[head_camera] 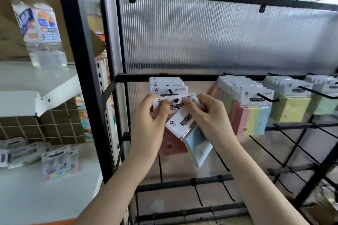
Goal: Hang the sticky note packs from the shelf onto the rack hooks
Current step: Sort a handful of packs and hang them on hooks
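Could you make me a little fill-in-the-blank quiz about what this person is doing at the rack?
1. Both hands hold sticky note packs up to a black rack ____.
2. The tilted pack in the right hand holds ____-coloured notes.
3. A plastic ____ stands on the upper white shelf.
4. More packs wait on the lower shelf to the person's ____.

Missing words: hook; blue; bottle; left

Two hands are up at the rack: the left hand (pixel 148 115) and the right hand (pixel 210 115). Between them are two sticky note packs, one with a white header (pixel 175 104) and one tilted blue pack (pixel 193 138). Four hooks carry hanging bunches of packs (too overlapped to count singly). One water bottle (pixel 39 28) stands on the upper shelf (pixel 22 82).
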Tool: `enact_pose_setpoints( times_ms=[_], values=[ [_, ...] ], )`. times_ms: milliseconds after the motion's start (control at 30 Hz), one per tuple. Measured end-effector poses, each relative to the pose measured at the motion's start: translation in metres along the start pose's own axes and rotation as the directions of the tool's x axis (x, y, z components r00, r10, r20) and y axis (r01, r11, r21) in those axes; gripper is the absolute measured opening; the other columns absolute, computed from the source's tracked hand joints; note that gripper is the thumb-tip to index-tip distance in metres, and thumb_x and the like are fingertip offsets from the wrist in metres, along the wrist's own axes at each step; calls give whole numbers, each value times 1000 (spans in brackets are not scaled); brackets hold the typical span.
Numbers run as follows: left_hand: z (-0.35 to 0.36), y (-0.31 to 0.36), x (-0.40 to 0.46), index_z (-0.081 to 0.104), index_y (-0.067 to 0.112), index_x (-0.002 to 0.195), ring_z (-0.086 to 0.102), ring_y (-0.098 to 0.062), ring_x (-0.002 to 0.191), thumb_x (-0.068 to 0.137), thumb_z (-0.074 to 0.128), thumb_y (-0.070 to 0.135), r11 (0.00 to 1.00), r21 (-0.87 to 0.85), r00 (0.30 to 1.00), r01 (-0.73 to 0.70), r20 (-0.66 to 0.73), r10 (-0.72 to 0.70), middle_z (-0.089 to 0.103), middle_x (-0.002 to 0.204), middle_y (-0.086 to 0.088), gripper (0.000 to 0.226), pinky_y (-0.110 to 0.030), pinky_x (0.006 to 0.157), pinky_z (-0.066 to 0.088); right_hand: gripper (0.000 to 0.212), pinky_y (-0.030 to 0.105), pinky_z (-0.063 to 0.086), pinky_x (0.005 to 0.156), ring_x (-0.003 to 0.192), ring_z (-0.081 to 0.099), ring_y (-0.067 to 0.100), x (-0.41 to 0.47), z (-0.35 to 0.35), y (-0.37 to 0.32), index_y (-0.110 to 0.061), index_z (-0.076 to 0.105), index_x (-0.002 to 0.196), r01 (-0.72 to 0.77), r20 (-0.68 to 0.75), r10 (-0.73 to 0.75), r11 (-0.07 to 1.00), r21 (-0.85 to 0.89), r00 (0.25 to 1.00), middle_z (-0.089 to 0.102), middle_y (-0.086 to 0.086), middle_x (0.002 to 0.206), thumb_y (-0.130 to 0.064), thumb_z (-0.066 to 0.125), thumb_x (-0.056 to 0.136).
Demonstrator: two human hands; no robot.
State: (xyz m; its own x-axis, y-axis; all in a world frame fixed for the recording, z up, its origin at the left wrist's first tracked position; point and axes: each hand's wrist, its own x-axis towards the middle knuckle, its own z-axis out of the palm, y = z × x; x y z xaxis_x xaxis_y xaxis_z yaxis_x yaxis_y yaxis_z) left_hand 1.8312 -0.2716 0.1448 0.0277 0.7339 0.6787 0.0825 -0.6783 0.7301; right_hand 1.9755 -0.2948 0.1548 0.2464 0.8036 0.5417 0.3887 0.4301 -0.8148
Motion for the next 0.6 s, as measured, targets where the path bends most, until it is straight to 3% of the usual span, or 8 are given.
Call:
enact_pose_setpoints(
  times_ms=[67, 200, 267, 400, 533, 600],
  values=[
    [3, -9, 1, 55, 22, 99, 58, -5, 80, 88, 59, 41, 988, 155, 996, 11, -86, 3, 60, 88, 12, 23, -18, 67, 46, 29, 22, 45, 49, 59, 65, 8, 4, 1, 8, -5, 53, 78, -2, 2, 2, 1000, -5, 1000, 65, -6, 63, -28, 68, 88],
    [8, -30, 3, 44, 19, 114, 51, -16, 109, 81, 57, 52, 968, 229, 983, 100, -173, -61, 53, 114, -3, 48, -23, 91, 42, 34, 14, 44, 56, 73, 65, 3, 14, 6, 25, -24, 46, 95, -57, -59, 51, 994, -98, 997, 64, -11, 84, -43, 71, 82],
    [11, -41, 6, 43, 14, 120, 48, -16, 113, 82, 59, 49, 957, 244, 978, 156, -176, -114, 50, 119, -4, 54, -21, 92, 38, 34, 18, 41, 56, 72, 62, -1, 19, 10, 32, -30, 42, 90, -100, -62, 92, 985, -138, 994, 63, -9, 86, -47, 70, 80],
    [17, -54, 18, 47, 13, 117, 51, -12, 102, 83, 65, 37, 951, 215, 961, 220, -215, -174, 53, 112, -2, 45, -14, 83, 41, 33, 19, 37, 53, 65, 57, -10, 27, 17, 44, -30, 39, 81, -145, -62, 136, 976, -160, 989, 59, -10, 78, -45, 69, 82],
    [22, -59, 29, 51, 10, 112, 56, -21, 103, 82, 66, 33, 946, 240, 953, 218, -260, -154, 58, 110, -6, 41, -34, 86, 48, 35, 26, 42, 55, 71, 65, 8, 37, 21, 51, -26, 42, 83, -203, -41, 199, 969, -140, 979, 66, -7, 80, -51, 66, 83],
    [23, -61, 33, 51, 12, 110, 58, -22, 102, 82, 66, 36, 936, 246, 946, 252, -267, -184, 60, 110, -6, 39, -40, 84, 51, 35, 27, 41, 55, 72, 65, 10, 41, 24, 52, -25, 42, 83, -220, -40, 217, 964, -148, 975, 67, -7, 79, -52, 64, 84]
  ],
)
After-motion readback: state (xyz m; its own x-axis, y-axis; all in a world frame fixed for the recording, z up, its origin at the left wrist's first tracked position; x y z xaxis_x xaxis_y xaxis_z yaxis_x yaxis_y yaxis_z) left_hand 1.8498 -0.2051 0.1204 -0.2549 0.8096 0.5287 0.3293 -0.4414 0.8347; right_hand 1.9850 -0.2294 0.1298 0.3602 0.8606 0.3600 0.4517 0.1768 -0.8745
